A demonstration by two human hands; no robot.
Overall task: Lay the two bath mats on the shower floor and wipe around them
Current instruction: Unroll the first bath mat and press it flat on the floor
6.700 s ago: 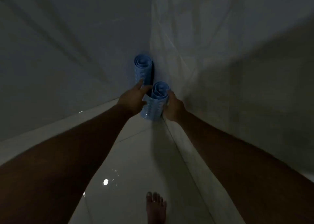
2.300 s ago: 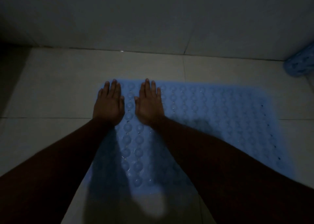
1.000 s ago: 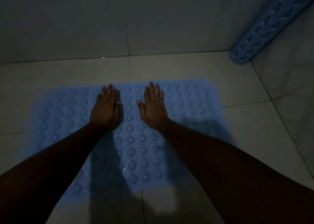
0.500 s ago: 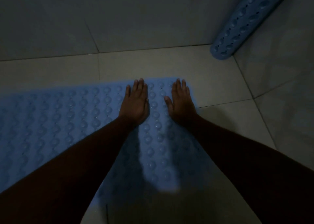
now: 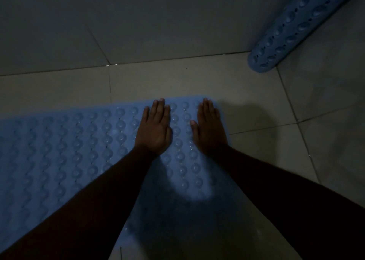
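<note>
Dim tiled wall (image 5: 138, 18) – prob. grey – w/ grout lines.

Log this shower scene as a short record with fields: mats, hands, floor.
flat mat: blue bath mat unrolled on the floor, bumps up
rolled mat: second blue mat rolled, standing in the corner, leaning on the wall
left hand: left hand flat, palm down on the flat mat
right hand: right hand flat at its right edge
floor: pale tiles

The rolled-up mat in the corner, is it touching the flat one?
Apart. The head view shows bare floor tile between the rolled mat and the flat mat.
</note>
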